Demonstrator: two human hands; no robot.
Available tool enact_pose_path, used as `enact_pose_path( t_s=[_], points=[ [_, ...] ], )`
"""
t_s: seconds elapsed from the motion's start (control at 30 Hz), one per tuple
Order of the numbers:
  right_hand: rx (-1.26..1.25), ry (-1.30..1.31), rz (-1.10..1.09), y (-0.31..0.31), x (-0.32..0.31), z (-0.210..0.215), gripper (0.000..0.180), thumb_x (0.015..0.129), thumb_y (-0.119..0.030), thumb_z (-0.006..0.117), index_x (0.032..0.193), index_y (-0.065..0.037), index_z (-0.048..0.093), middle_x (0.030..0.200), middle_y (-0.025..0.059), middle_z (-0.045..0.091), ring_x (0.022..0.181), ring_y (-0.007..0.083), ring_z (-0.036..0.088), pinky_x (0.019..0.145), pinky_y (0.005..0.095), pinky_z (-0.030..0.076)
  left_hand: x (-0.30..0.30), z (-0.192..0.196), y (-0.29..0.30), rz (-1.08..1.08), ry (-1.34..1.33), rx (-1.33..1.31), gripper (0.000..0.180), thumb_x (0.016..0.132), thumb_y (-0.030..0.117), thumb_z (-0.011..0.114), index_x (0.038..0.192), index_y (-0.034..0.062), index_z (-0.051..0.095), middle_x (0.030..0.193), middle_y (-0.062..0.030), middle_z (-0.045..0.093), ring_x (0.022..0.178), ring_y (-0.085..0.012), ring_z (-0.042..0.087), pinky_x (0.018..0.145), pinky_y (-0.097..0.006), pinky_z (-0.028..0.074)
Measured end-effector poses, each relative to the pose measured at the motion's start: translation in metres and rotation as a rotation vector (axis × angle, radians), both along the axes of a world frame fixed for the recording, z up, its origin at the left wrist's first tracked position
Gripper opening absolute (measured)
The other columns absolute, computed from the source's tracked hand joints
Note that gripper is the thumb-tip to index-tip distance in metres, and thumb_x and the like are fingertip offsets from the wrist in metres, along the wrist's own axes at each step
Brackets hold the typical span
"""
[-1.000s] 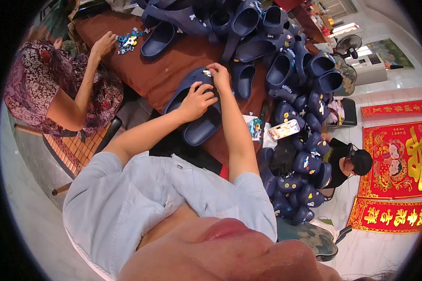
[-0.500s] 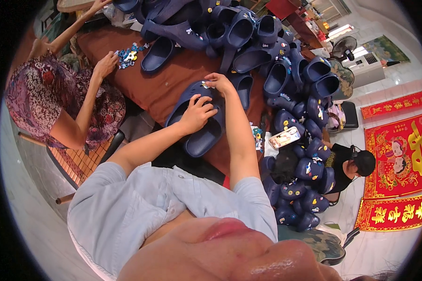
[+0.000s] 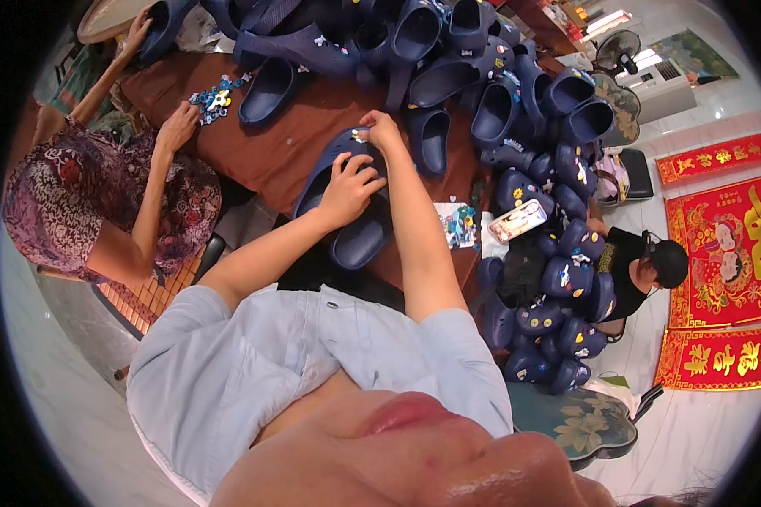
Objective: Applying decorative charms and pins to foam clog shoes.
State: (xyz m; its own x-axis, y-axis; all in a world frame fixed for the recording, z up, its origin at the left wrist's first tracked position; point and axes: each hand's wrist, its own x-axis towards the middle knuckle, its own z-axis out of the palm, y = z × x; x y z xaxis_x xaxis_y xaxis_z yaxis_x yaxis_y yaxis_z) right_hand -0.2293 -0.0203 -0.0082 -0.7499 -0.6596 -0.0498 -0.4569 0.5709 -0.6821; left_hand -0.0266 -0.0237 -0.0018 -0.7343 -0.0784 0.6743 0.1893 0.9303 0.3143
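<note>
Left hand (image 3: 347, 188) clamps down on navy clog (image 3: 347, 203), which lies on the brown worktop (image 3: 287, 152) at centre. Right hand (image 3: 379, 131) pinches a small charm (image 3: 360, 135) at the clog's 12 o'clock end. Clog pile (image 3: 482, 76) at 1 o'clock. Charm heap (image 3: 216, 95) at 10 o'clock, beside another person's hand (image 3: 177, 127).

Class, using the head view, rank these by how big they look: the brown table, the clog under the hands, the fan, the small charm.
1. Brown table
2. Clog
3. Fan, unsure: farther away
4. Charm
</note>
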Motion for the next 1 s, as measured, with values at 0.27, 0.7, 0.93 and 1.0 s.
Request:
enact_pose_path(
  t_s=[0.27, 0.7, 0.93, 1.0],
  points=[
    [-0.225, -0.075, 0.119, 0.028, -0.031, -0.018, 0.031, 0.073, -0.014, 0.082, 0.1, -0.003, 0.071, 0.091, 0.0124, 0.072, 0.084, 0.0205, 0.068, 0.075, 0.0316, 0.053, -0.005, 0.003, 0.003, -0.026, 0.019, -0.058, 0.042, 0.067, 0.006, 0.07, 0.108, 0.0158, 0.07, 0.107, -0.0001, 0.062, 0.121, -0.0224, 0.049, 0.104, -0.049, 0.03],
    [-0.301, -0.292, -0.108, 0.152, -0.015, 0.018, 0.044, 0.077, -0.01, 0.079, 0.118, -0.003, 0.067, 0.117, 0.0174, 0.065, 0.111, 0.0251, 0.06, 0.097, 0.0355, 0.046, -0.005, -0.005, -0.003, -0.001, 0.001, -0.062, 0.048, 0.066, 0.006, 0.072, 0.112, 0.0199, 0.069, 0.11, 0.0017, 0.063, 0.122, -0.0207, 0.049, 0.106, -0.047, 0.028],
    [-0.36, -0.209, -0.148, 0.158, -0.01, -0.009, 0.04, 0.074, -0.006, 0.079, 0.113, -0.002, 0.069, 0.105, 0.0158, 0.07, 0.097, 0.023, 0.066, 0.085, 0.0323, 0.052, -0.005, -0.004, 0.002, -0.011, -0.005, -0.072, 0.049, 0.066, 0.006, 0.072, 0.113, 0.0199, 0.069, 0.111, 0.0028, 0.063, 0.121, -0.0199, 0.05, 0.106, -0.046, 0.027],
    [-0.328, -0.226, -0.147, 0.155, -0.014, -0.015, 0.039, 0.074, -0.006, 0.079, 0.112, -0.001, 0.069, 0.102, 0.0151, 0.071, 0.093, 0.022, 0.067, 0.082, 0.0314, 0.052, -0.005, -0.004, 0.0, 0.001, -0.008, -0.077, 0.049, 0.066, 0.006, 0.071, 0.113, 0.02, 0.069, 0.111, 0.0032, 0.064, 0.121, -0.0198, 0.05, 0.105, -0.045, 0.027]
  ],
)
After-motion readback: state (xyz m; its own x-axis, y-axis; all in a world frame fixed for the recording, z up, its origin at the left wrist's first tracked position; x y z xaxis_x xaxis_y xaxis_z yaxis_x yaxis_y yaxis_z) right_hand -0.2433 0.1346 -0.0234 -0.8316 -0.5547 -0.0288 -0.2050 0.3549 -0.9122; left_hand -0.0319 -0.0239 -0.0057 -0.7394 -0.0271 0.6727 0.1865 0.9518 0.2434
